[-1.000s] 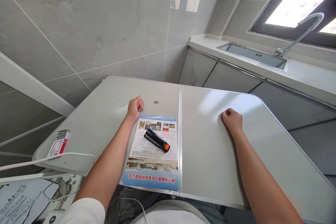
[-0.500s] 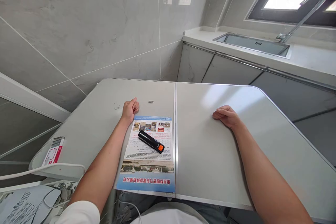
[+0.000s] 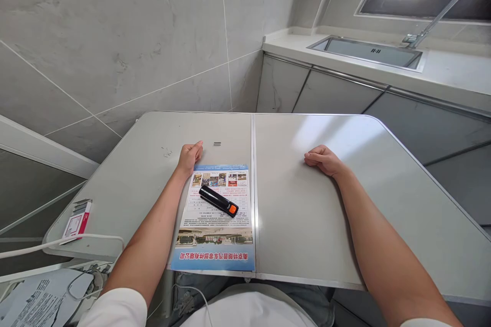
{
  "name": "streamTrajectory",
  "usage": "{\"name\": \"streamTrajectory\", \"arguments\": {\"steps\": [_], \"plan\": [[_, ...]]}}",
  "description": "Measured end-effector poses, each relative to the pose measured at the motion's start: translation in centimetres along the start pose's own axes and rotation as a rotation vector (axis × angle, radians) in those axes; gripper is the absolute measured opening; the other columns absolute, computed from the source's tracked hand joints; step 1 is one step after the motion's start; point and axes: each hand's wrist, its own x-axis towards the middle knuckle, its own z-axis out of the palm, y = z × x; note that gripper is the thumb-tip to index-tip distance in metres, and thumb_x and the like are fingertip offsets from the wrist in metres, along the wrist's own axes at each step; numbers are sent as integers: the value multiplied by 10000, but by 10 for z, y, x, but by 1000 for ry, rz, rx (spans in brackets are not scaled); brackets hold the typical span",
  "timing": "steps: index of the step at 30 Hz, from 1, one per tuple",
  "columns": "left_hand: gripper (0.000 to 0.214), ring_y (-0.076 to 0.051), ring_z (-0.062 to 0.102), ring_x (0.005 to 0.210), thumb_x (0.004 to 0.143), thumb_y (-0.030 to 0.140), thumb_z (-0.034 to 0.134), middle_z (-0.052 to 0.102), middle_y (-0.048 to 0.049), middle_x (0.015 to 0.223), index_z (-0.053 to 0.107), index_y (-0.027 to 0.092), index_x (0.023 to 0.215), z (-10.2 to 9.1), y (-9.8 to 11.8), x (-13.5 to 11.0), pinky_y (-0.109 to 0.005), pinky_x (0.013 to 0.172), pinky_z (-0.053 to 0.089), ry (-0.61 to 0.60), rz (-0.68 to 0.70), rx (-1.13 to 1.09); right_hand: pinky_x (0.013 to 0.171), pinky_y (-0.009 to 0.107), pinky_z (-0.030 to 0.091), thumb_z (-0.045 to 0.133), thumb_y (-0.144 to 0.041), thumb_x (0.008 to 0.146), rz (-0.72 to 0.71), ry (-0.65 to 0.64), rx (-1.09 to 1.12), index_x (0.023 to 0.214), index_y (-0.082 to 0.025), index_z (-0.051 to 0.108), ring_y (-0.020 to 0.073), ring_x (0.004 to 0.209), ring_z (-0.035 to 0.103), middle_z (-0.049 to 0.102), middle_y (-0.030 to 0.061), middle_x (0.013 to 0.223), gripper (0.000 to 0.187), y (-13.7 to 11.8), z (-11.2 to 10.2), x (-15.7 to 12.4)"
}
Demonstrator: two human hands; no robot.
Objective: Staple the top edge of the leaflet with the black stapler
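Note:
My left hand [image 3: 191, 157] rests on the table beside the top left corner of a printed flyer [image 3: 215, 261], its fingers curled into a loose fist. Nothing shows in it. On the flyer lies a black stapler [image 3: 218, 201] with an orange end, slanting down to the right and apart from both hands. Just right of my left hand sit two short staple strips [image 3: 217, 143]. Over on the table's right half, my right hand [image 3: 324, 160] lies on its side with fingers folded in, and I see nothing held there.
Loose bent staples [image 3: 166, 152] are scattered left of my left hand. A red and white box [image 3: 77, 218] with grey strips lies at the table's left edge, by a white cable [image 3: 65, 239]. Beyond the table [image 3: 299, 225] stand a tiled wall and a sink counter [image 3: 286, 36].
The view has tilted and shifted slightly. My right hand has moved a little to the left on the table. My left hand, the stapler and the flyer stay as they were.

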Motion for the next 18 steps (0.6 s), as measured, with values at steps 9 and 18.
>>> {"name": "streamTrajectory", "arguments": {"steps": [9, 18], "plan": [[639, -65, 245, 457, 871, 344, 793, 271, 38, 481, 331, 185, 459, -1, -2, 2, -214, 414, 192, 42, -51, -57, 581, 305, 172, 849, -579, 808, -13, -6, 9, 490, -225, 254, 111, 586, 172, 170, -58, 587, 762, -1, -1, 0], [654, -59, 246, 424, 875, 387, 776, 252, 51, 461, 309, 190, 462, 0, -3, 1, -239, 427, 168, 2, 26, -4, 575, 303, 177, 857, -577, 801, -13, 2, 11, 483, -229, 262, 112, 584, 175, 159, -60, 590, 760, 0, -1, 0]]}}
